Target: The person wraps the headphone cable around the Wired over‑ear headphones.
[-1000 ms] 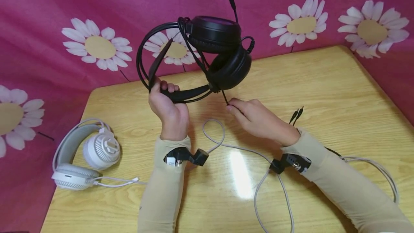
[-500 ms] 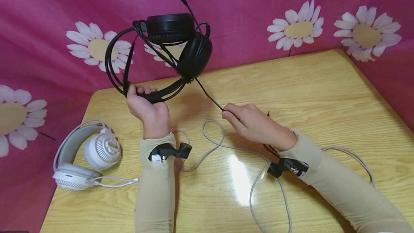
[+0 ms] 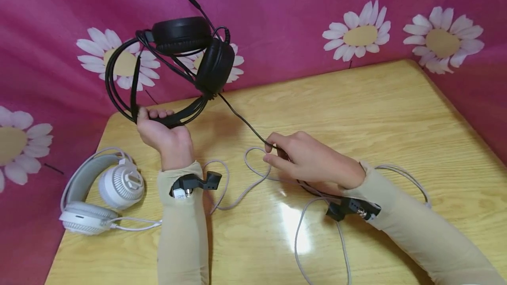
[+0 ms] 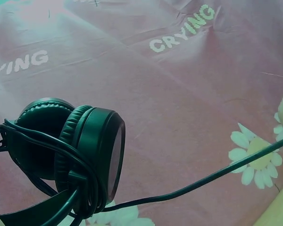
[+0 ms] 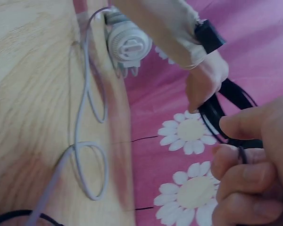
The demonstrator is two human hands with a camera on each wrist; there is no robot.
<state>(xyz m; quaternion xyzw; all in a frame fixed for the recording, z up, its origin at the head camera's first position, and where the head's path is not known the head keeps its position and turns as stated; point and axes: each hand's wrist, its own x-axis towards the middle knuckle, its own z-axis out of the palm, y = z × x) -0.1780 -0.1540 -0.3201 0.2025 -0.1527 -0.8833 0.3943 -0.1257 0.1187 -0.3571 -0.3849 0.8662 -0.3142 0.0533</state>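
Observation:
My left hand grips the padded headband of a black headset, held up above the back left of the table. Its two ear cups hang close together, with cord wound around the lower one in the left wrist view. A thin microphone boom sticks up from it. From the lower cup a black cord runs slack to my right hand. The curled fingers of that hand hold the cord, with thumb and forefinger slightly apart in the right wrist view. The cord continues under the right wrist.
White headphones lie on the table's left side. Their grey cord loops across the middle, passing beneath the right forearm. A wooden table stands against a pink cloth with daisy prints.
The left hand has carried the black headset leftward, and more cord now stretches between it and the right hand. The right hand has sunk slightly, and its thumb and forefinger have parted.

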